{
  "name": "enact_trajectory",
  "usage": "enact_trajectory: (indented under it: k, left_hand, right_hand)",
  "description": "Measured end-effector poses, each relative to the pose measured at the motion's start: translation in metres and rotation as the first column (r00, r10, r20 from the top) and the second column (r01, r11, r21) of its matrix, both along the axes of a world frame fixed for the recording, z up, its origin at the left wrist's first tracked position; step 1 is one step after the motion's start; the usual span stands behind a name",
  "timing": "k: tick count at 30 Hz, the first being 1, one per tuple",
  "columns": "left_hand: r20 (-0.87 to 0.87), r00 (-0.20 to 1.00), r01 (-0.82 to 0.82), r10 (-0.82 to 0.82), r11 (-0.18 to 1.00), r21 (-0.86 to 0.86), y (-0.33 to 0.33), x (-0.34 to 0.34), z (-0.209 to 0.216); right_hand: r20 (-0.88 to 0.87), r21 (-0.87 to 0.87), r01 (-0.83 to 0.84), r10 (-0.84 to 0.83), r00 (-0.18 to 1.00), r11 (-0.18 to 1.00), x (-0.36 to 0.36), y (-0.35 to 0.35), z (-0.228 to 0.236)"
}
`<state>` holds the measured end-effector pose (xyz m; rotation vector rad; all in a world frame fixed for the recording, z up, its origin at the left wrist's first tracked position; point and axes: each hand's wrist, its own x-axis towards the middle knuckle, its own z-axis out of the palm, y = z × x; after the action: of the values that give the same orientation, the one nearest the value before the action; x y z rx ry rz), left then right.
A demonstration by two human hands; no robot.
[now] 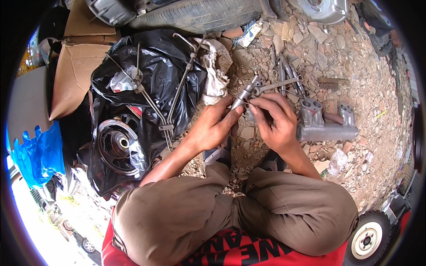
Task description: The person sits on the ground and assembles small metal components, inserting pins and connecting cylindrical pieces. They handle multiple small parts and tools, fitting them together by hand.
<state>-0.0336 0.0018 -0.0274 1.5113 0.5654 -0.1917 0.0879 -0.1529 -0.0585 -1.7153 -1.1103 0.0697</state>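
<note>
As we look from the left edge, blue plastic sheeting (37, 148) hangs below an open cardboard box (73, 82), and next to these a round metal wheel part (114, 144) sits among the folds of a black plastic bag (164, 57). Across the bag we see thin metal rods (153, 101), joined together, with a whitish cloth (216, 73) just beside it. Near the middle, the left hand (216, 126) has a closed grip around the lower part of a slim, shiny metal cylinder (243, 96), which is held tilted above the stony ground (377, 146), its narrow tip pointing up and to the right. The right hand (276, 122) is close by, thumb and fingers bent toward the cylinder's lower end; we cannot tell whether its grip has hold of anything. Beyond it lies a spanner (282, 83), near some dark metal shafts (287, 71). Farther right we find a grey metal casting (326, 131) with round openings, then crumpled clear plastic (338, 162) and, at the lower right, a pale-rimmed wheel (366, 241).
</note>
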Motion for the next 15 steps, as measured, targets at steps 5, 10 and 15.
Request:
enact_trajectory:
  k: [5, 10, 15]
  left_hand:
    - [-0.008, 0.999, 0.044, -0.044, 0.999, -0.030, -0.005, 0.002, 0.001]
    - [-0.058, 0.998, 0.024, -0.029, 0.996, -0.085, -0.011, 0.003, 0.001]
    - [-0.011, 0.999, -0.034, 0.032, 0.986, -0.160, -0.001, 0.001, 0.002]
  right_hand:
    - [0.058, -0.010, -0.017, 0.018, 0.998, 1.000, 0.001, 0.001, -0.002]
    - [0.113, -0.014, -0.019, 0.020, 0.993, 1.000, 0.000, 0.002, -0.005]
    - [0.087, -0.034, -0.014, 0.017, 0.996, 0.999, -0.004, -0.002, -0.014]
